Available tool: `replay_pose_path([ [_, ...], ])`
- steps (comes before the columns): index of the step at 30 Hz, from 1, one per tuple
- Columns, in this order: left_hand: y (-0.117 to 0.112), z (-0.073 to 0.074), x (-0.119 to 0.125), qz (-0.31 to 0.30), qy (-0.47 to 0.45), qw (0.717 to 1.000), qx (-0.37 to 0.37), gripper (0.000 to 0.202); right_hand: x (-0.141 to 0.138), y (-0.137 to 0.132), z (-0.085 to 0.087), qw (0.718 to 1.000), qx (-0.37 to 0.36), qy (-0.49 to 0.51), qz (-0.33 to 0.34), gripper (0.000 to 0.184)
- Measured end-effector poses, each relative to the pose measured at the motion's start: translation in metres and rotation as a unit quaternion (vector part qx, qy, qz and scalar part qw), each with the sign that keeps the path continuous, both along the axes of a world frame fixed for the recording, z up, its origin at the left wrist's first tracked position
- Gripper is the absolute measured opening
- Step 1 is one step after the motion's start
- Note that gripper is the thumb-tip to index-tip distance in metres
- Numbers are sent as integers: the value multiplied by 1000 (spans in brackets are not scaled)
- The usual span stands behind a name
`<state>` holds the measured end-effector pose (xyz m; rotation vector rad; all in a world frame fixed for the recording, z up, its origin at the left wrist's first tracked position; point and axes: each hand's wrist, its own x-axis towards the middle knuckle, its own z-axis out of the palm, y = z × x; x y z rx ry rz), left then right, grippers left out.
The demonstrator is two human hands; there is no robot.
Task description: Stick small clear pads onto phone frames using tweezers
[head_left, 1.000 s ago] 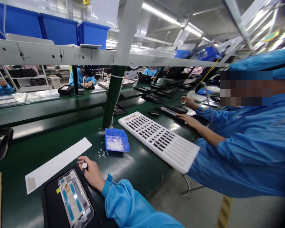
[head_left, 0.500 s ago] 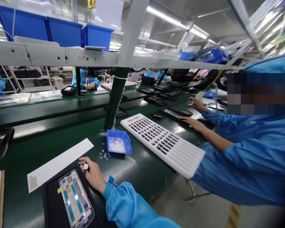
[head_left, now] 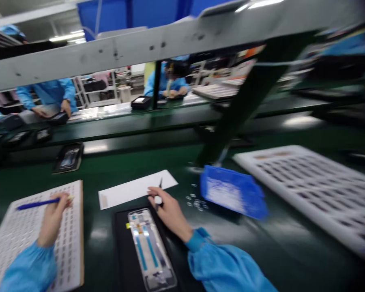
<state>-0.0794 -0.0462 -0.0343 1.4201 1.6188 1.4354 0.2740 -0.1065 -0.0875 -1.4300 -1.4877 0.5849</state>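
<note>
On the left, my left hand (head_left: pixel 52 221) is closed round a blue pen-shaped tool (head_left: pixel 33 204), over a white tray (head_left: pixel 74 227) with rows of small slots. My right hand (head_left: pixel 170 211) grips a thin dark pointed tool (head_left: pixel 161 183); a white round piece (head_left: pixel 158 200) shows at its fingers. It hovers by the upper right edge of a black holder (head_left: pixel 123 251), where a phone frame (head_left: pixel 150 247) with two blue strips lies. Just beyond the fingers is a long white strip (head_left: pixel 130 190). Blur hides the tool tips' detail.
A blue bin (head_left: pixel 255 198) of small white pieces stands right of my right hand, with several loose pieces (head_left: pixel 196 202) beside it. Farther right lies a white slotted tray (head_left: pixel 280 194). A green post (head_left: pixel 246 105) rises behind the bin. Co-workers (head_left: pixel 167 81) sit across the bench.
The view has swung left, so the bench appears shifted right. My left hand with the blue pen-shaped tool and the left tray have come into view. My right hand stays near the phone frame.
</note>
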Motion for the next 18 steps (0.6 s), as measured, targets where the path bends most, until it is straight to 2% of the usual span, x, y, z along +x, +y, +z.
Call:
replay_pose_path([
  [1, 8, 2, -4, -8, -10, 1000, -12, 54, -2, 9, 1, 1000, 3, 4, 20, 32],
  [3, 26, -1, -10, 24, -27, 999, 26, 48, -10, 29, 1, 997, -5, -36, 71, 36],
  [7, 47, -24, -25, 100, 12, 993, 62, 29, -31, 54, -4, 977, -43, -159, 135, 40],
  [12, 40, -53, -43, 130, 72, 988, 51, 19, -39, 55, -22, 961, -36, -262, 83, 47],
  [15, 39, -58, -48, 134, 97, 985, 43, 20, -35, 54, -34, 963, -18, -258, 76, 49],
  [18, 46, -54, -50, 105, 120, 987, 28, 18, -33, 54, -39, 966, -25, -244, 77, 47],
])
